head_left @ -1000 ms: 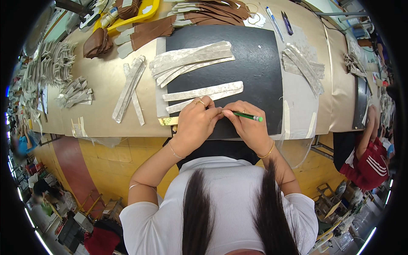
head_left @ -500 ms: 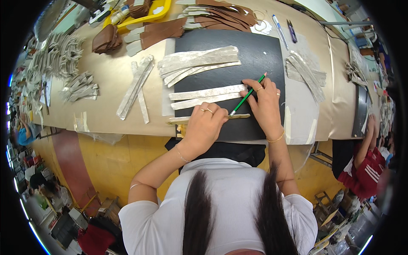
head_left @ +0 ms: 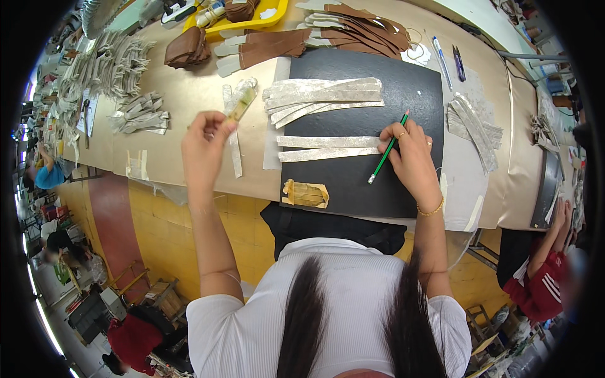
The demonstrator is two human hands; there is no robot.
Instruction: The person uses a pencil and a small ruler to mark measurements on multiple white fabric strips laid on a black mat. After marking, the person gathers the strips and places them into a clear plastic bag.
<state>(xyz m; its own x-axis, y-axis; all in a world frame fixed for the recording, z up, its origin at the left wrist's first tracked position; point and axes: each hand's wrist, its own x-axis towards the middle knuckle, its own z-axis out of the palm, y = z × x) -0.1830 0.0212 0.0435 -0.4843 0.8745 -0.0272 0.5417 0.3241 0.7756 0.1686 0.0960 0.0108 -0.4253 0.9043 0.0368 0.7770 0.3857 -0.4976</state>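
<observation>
My left hand (head_left: 207,142) is closed, with a narrow strip (head_left: 241,104) pinched at its fingertips. The strip's upper face is yellowish and stained, and it slants over a small pile of pale strips (head_left: 236,154) on the tan table covering. My right hand (head_left: 413,154) holds a green pencil (head_left: 383,165) slantwise, its eraser end toward me. That hand rests over the black board (head_left: 378,201), its fingers at the right ends of two pale strips (head_left: 328,142) lying side by side. Farther back on the board a fanned stack of pale strips (head_left: 328,93) lies flat.
Yellowish tape (head_left: 307,194) is stuck on the board's near left corner. Brown leather pieces (head_left: 359,34) and a yellow tray (head_left: 252,24) stand at the back. More strips (head_left: 472,129) lie right, beside a pen (head_left: 442,63). A co-worker in red (head_left: 542,277) sits at far right.
My left hand has left the board's near edge and moved up and left, carrying the strip that lay there. The tape patch is now uncovered. The right hand still holds the pencil.
</observation>
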